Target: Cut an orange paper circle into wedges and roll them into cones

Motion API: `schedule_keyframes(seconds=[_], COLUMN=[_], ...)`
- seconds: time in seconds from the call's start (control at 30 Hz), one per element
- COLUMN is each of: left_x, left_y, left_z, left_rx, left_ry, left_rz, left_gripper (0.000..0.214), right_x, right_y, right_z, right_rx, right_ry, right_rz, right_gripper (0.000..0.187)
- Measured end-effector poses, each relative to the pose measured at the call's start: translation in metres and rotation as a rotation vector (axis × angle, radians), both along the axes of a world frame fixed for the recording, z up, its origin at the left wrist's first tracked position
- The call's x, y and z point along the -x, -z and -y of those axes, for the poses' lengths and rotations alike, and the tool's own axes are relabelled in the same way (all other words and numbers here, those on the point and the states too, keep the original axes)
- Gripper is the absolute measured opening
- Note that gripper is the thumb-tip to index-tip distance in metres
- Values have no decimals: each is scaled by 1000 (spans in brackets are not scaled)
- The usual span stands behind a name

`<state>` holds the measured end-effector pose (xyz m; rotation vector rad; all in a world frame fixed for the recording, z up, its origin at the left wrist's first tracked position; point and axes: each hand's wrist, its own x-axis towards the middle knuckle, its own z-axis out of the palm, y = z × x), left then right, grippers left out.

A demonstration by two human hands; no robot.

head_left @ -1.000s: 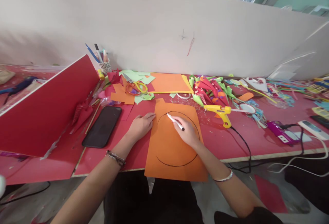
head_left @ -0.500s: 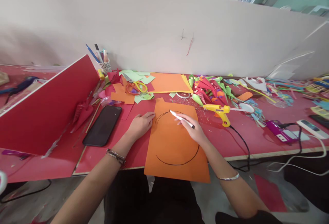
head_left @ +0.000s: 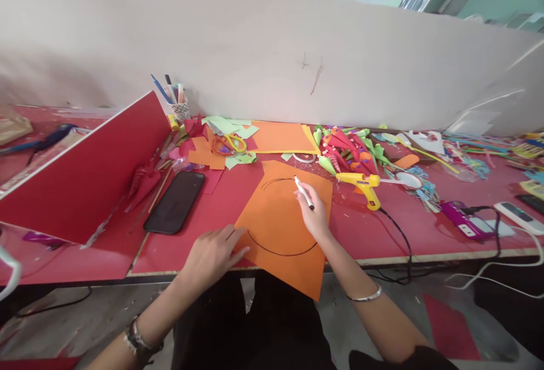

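- Right hand (head_left: 315,216): grasping a white marker (head_left: 304,192), tip at the far arc of a black outline (head_left: 293,254).
- Left hand (head_left: 212,254): loosely spread, gripping nothing, fingertips on the left edge of the orange paper (head_left: 276,211); nearer than half a second ago.
- Now askew: same orange paper, overhanging the red table's (head_left: 352,237) near edge.

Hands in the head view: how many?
2. The left hand has its fingers at the left edge of the orange sheet; the right hand holds a white marker over the sheet's far half. No others show.
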<state>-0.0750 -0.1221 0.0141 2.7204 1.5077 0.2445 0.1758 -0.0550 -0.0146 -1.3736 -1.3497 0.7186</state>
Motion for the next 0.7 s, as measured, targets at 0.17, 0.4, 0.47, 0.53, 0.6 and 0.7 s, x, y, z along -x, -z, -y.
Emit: schedule_keyframes(seconds=[0.17, 0.4, 0.47, 0.53, 0.6, 0.7], left_x=[7, 8, 8, 8, 8, 8], left_y=[16, 21, 22, 22, 22, 22], left_z=[3, 1, 2, 2, 1, 1], left_rx=[19, 37, 36, 40, 44, 49], left_ry=[-162, -193, -194, -197, -199, -194], left_rz=[23, 170, 192, 206, 210, 217], left_gripper=[37, 31, 30, 29, 28, 28], right_x=[4, 22, 24, 24, 23, 24], right_y=[-20, -24, -21, -20, -19, -19], right_z=[2, -4, -7, -10, -12, -12], right_rx=[99, 365, 383, 391, 396, 386], right_ry=[-402, -819, -833, -839, -850, -855], right_rz=[-155, -157, -180, -187, -179, -166], right_gripper=[16, 29, 31, 30, 30, 28])
